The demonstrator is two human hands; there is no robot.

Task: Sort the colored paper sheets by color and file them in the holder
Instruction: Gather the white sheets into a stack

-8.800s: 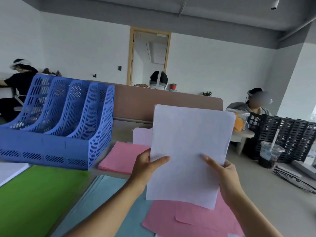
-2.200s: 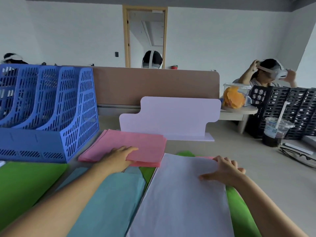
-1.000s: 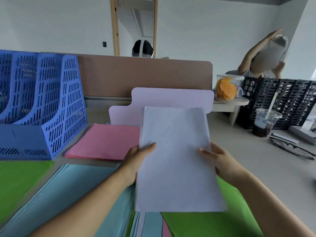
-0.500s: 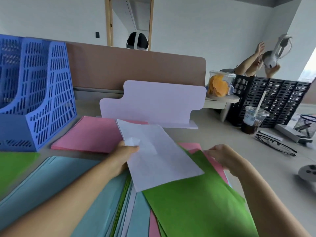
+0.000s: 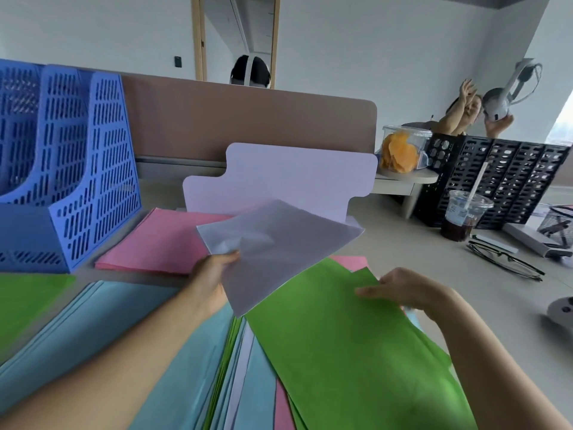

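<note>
Left hand (image 5: 214,274) pinches the near corner of a white sheet (image 5: 279,249), which is lifted off the pile and creased at the grip. Right hand (image 5: 409,290) lies on the far edge of a green sheet (image 5: 356,352); gripping or only touching, cannot tell. Hands apart.

The green sheet tops a fanned mixed pile (image 5: 248,383). Light-blue stack (image 5: 93,321) at 8 o'clock, pink stack (image 5: 167,240) at 11, blue holder (image 5: 77,169) at 10.

Bare desk (image 5: 403,243) runs toward 2 o'clock, up to a cup (image 5: 465,212), glasses (image 5: 505,262) and a black crate (image 5: 511,181). A brown partition (image 5: 248,119) closes the far side.
</note>
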